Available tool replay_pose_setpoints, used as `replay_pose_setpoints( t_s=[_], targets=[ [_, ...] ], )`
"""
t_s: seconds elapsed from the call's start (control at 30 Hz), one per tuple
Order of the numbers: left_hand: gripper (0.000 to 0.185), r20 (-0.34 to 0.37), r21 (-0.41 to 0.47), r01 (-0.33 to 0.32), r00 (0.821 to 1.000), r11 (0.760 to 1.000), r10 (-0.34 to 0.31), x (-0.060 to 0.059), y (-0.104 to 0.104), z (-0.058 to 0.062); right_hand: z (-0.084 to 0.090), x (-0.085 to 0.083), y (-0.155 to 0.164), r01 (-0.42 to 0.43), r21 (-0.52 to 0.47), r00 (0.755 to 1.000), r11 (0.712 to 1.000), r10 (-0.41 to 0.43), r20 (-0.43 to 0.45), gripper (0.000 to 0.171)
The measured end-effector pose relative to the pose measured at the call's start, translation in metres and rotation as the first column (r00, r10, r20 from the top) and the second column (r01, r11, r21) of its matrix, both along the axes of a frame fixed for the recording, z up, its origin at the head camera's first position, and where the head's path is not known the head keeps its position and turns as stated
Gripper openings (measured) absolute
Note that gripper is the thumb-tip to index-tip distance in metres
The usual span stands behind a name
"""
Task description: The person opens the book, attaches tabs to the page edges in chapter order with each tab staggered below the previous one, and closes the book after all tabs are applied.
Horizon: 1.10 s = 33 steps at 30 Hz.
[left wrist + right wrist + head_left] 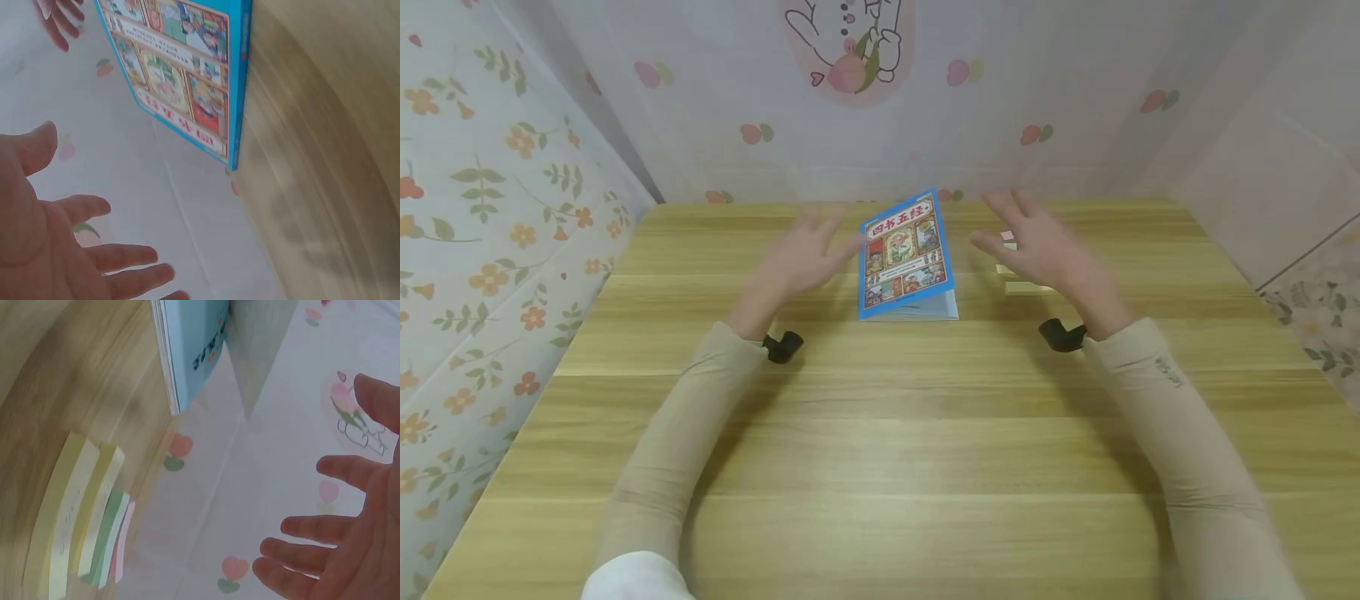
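A blue-bordered book (pixel 904 250) with cartoon panels and red title characters is at the table's far middle, its front cover raised at an angle over the pages. My left hand (pixel 801 260) hovers at its left side, fingers spread; the thumb overlaps the book's edge in the head view, but the left wrist view shows a gap between that hand and the cover (pixel 165 81). On the other side, my right hand (pixel 1041 250) is held up with straight, spread fingers, apart from the book. Beneath it lie several sticky note pads (pixel 59 512) in yellow, green and pink, partly hidden in the head view.
The wood-grain table (pixel 880 467) reaches back to a white curtain (pixel 895 158) with fruit prints. A floral curtain (pixel 497 250) borders the left side. Black devices (pixel 784 347) are strapped at both wrists.
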<state>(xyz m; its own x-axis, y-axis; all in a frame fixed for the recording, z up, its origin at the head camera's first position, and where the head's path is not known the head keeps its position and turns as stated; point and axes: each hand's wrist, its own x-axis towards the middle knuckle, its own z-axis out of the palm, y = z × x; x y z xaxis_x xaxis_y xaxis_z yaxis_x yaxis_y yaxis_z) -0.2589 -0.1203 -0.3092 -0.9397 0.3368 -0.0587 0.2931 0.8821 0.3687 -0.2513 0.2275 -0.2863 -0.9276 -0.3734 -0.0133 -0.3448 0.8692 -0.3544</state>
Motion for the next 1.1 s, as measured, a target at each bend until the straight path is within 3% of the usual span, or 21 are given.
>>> replay_pose_setpoints(
  t_s=[0.23,0.53,0.87,1.1],
  targets=[
    [0.09,-0.009,0.036,0.058,0.998,0.998,-0.057,0.0,0.015,-0.004,-0.005,0.004,-0.013,-0.066,-0.012,0.997,0.998,0.067,0.028,0.081],
    [0.075,0.035,-0.063,0.116,0.993,0.991,-0.114,0.005,0.033,-0.007,-0.014,0.006,-0.032,-0.171,-0.087,0.981,0.981,0.178,0.073,0.077],
    [0.073,0.06,-0.021,0.19,0.98,0.981,-0.189,0.009,0.043,-0.017,-0.026,0.007,-0.037,-0.215,0.014,0.975,0.977,0.214,0.065,0.079],
    [0.082,0.084,-0.1,0.222,0.973,0.97,-0.214,0.012,0.048,-0.022,-0.036,0.006,-0.04,-0.256,0.049,0.966,0.966,0.253,0.045,0.08]
  ],
)
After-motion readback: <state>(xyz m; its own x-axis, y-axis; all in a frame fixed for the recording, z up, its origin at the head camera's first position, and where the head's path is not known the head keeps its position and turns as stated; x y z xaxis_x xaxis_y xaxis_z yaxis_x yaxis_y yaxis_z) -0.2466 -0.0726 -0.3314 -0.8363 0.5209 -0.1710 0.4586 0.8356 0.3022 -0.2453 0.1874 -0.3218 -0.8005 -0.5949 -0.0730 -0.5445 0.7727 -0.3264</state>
